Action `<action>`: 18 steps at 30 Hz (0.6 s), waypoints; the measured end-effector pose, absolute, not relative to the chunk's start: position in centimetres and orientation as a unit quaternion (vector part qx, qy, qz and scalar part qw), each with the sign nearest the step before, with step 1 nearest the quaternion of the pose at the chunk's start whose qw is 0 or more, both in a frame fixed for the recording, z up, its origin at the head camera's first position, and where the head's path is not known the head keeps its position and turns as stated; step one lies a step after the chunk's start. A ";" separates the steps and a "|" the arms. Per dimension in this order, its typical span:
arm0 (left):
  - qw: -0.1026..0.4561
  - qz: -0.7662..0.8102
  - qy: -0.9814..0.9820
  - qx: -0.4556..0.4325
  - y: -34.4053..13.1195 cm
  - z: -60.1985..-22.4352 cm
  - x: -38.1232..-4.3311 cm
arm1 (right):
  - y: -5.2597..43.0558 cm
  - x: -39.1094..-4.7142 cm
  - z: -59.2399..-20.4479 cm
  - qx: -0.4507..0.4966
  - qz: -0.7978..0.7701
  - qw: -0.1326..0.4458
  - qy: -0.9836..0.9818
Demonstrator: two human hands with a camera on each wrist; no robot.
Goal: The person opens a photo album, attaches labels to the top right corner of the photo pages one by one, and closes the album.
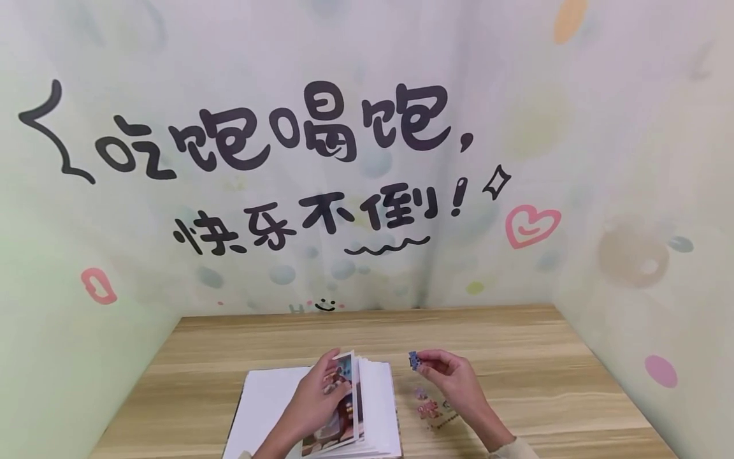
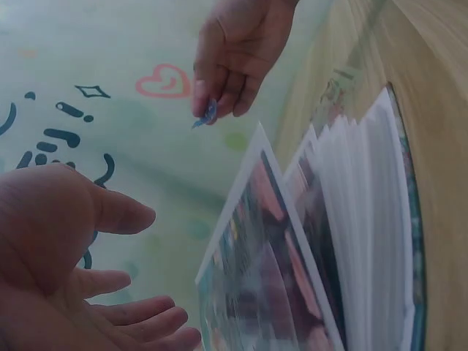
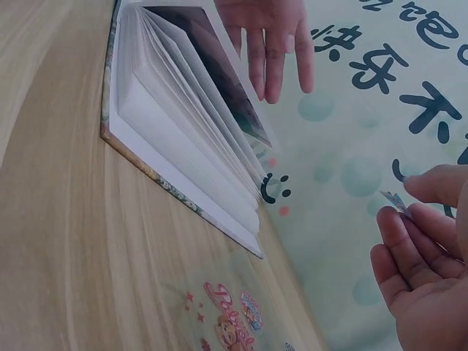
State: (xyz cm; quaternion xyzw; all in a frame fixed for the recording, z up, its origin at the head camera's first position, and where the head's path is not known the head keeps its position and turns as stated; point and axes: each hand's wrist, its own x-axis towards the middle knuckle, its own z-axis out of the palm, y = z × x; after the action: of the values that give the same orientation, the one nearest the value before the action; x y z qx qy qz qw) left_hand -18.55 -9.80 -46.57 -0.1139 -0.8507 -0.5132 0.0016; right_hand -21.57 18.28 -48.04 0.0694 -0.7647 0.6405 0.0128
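An album [image 1: 378, 408] with white pages lies spread on the table, one photo page [image 2: 270, 263] standing raised from the stack. My left hand [image 1: 312, 401] is beside that raised page, fingers loosely extended and holding nothing; a gap shows between hand and page in the left wrist view. To the right of the album, my right hand [image 1: 459, 382] pinches a small blue sticker [image 1: 414, 361] between thumb and fingertip. Below that hand lies a clear sticker sheet [image 3: 230, 314] with pink lettering and a small bear, partly hidden by the hand in the head view.
The wooden table [image 1: 516, 357] carries the album and the sheet. A pale curtain [image 1: 367, 280] with black lettering and a pink heart [image 1: 532, 226] hangs behind the table and along its sides.
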 end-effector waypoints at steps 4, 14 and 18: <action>0.008 -0.490 -0.864 -0.119 -10.4 -47.2 -18.6 | 18.1 -21.6 -48.0 0.052 0.643 0.020 -0.764; -0.019 -0.448 -0.882 -0.146 -12.0 -48.4 -18.5 | 17.7 -21.9 -48.1 0.061 0.647 0.027 -0.760; -0.038 -0.443 -0.878 -0.176 -12.5 -48.8 -18.4 | 17.5 -22.0 -48.1 0.071 0.652 0.027 -0.754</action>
State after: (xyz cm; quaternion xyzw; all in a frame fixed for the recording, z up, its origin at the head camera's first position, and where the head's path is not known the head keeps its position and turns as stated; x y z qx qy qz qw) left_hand -18.35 -12.52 -48.82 -0.1758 -0.8783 -0.4430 -0.0376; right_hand -22.01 17.49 -48.08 0.0714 -0.7541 0.6523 0.0272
